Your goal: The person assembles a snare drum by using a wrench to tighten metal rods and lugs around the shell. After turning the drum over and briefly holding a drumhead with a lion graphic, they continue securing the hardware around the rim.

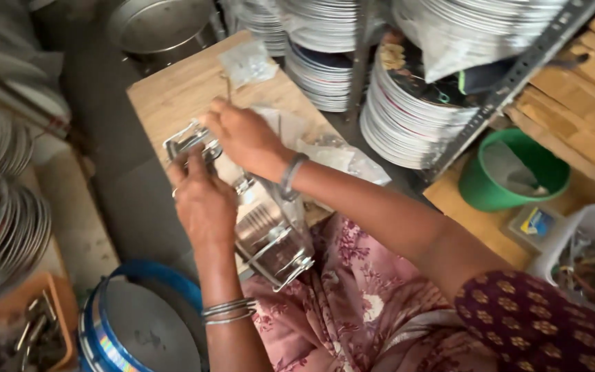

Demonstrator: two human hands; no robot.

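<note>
Lap: the patterned pink cloth (pixel 370 310) over the person's knees lies closest to the camera, with the lower end of a steel lunch carrier (pixel 270 231) resting against it.
Far left: stacked steel plates (pixel 1 220) stand on edge, above an orange crate (pixel 25 327) of small metal parts.
Lower left: a blue-rimmed drum (pixel 132 331) with a grey lid sits just beside the left forearm.
Left hand (pixel 203 200): fingers curled together over the carrier's upper end, holding the clasp frame (pixel 187 141) against the wooden board (pixel 173 93).
Carrier: tilted, its top on the board and its base toward the lap, wire side bars running along it.
Right hand (pixel 246 138): reaching across from the right, fingertips pinched on the clasp; what exactly they pinch cannot be told.
Board clutter: clear plastic bags (pixel 325 151) lie touching the carrier.
Right: plate stacks (pixel 408 117) on a metal rack, a green bucket (pixel 514 172) below.
Risk: in my judgement the tilted carrier could slide off the lap if the left hand's hold loosens, and the sprung clasp could nip a fingertip.
</note>
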